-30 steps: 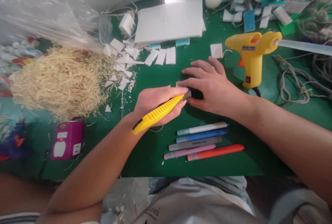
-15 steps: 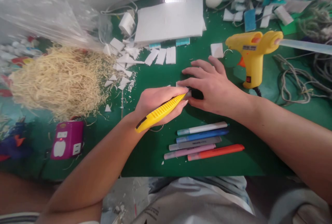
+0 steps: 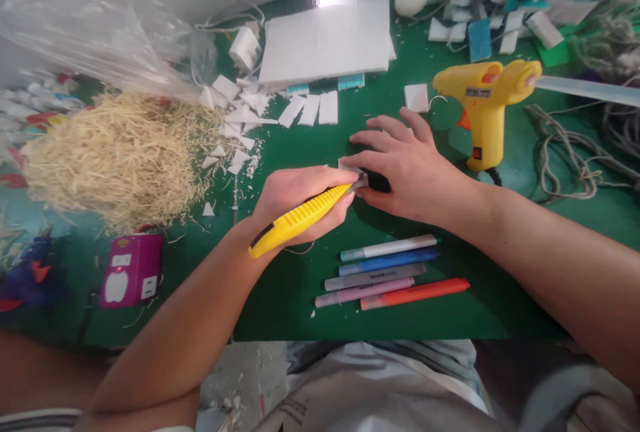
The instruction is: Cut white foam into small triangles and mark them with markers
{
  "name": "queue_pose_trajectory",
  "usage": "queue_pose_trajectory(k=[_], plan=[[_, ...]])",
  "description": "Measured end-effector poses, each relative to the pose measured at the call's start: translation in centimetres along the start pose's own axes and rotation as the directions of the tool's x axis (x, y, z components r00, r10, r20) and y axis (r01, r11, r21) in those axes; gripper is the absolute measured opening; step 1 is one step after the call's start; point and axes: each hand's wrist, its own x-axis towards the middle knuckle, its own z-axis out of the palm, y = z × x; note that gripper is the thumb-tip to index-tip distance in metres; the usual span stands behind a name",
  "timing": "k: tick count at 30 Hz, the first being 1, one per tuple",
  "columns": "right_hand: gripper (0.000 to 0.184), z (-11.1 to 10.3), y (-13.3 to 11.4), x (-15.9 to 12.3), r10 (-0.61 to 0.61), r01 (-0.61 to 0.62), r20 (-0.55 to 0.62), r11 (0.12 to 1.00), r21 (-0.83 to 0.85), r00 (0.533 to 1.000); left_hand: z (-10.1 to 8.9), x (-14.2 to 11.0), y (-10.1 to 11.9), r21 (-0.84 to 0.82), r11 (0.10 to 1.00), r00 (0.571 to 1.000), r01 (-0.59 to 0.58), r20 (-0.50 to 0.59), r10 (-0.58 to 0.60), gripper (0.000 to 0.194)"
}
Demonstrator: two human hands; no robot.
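Observation:
A yellow utility knife (image 3: 306, 217) is gripped in my left hand (image 3: 287, 192), its handle slanting down toward my wrist. The blade tip rests at a small white foam piece (image 3: 346, 165) on the green table. My right hand (image 3: 417, 169) lies palm down just to the right, pinning that piece between thumb and index finger while the other fingers spread over the tabletop. Most of the piece is covered by my fingers and the blade. Nearer me, several markers (image 3: 383, 277) lie side by side.
A yellow glue gun (image 3: 487, 112) stands at right beside a white square (image 3: 416, 97). White scraps (image 3: 243, 115) and wood shavings (image 3: 120, 159) lie at left, with a purple power box (image 3: 133, 271). White boards (image 3: 327, 42) are stacked at the back.
My left hand and the knife shift slightly up to the right, then draw back down to the left. My right hand stays in place on the piece.

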Motion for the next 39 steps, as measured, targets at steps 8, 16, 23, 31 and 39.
queue_pose_trajectory(k=[8,16,23,31,39], plan=[[0.038,0.04,-0.04,0.04,0.021,-0.021,0.015,1.000,0.004,1.000,-0.14,-0.25,0.02,0.027,0.998,0.999,0.048,0.008,-0.048,0.019],[0.039,0.09,0.04,0.02,0.003,-0.003,0.004,1.000,0.012,1.000,-0.32,-0.30,0.05,0.048,0.998,0.999,-0.029,0.015,0.028,0.017],[0.035,0.30,0.17,-0.14,-0.003,0.003,-0.031,1.000,0.007,1.000,-0.38,-0.21,-0.05,0.070,0.997,0.999,-0.023,0.025,0.022,0.015],[0.033,0.01,0.08,-0.12,0.002,-0.002,-0.006,1.000,-0.007,1.000,-0.15,0.15,-0.24,0.131,0.988,0.996,-0.084,0.045,0.078,0.018],[0.035,0.22,0.00,-0.05,0.014,-0.013,-0.011,1.000,0.009,1.000,-0.42,0.00,-0.09,0.084,0.993,0.997,-0.079,0.025,0.077,0.019]])
